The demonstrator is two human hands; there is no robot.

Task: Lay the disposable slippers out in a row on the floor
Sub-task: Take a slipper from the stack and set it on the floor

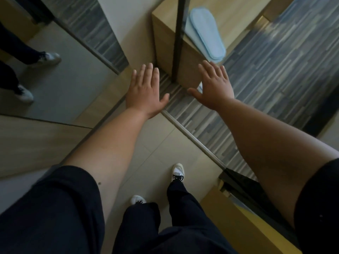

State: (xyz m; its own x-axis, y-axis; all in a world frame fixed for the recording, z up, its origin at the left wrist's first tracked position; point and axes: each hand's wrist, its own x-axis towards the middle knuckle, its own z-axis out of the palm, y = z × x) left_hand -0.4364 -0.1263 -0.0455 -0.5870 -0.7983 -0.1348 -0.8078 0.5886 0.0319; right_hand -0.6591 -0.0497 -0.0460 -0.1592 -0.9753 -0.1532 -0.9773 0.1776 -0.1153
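Observation:
A stack of pale blue disposable slippers (206, 36) lies flat on top of a low wooden cabinet (165, 43) near the top of the head view, soles up, overhanging its near edge. My left hand (146, 90) is stretched out flat below and left of the cabinet, palm down, fingers apart, holding nothing. My right hand (213, 85) is spread the same way just below the slippers, a short gap from them, also empty. A small white bit shows under my right hand by the thumb; I cannot tell what it is.
A dark vertical post (178, 39) runs down the cabinet's front. Grey striped carpet (275, 74) lies to the right behind a metal floor strip (194, 138). A mirror (55, 79) on the left reflects my legs. My shoes (177, 172) stand on beige tile. A yellow box (238, 222) sits lower right.

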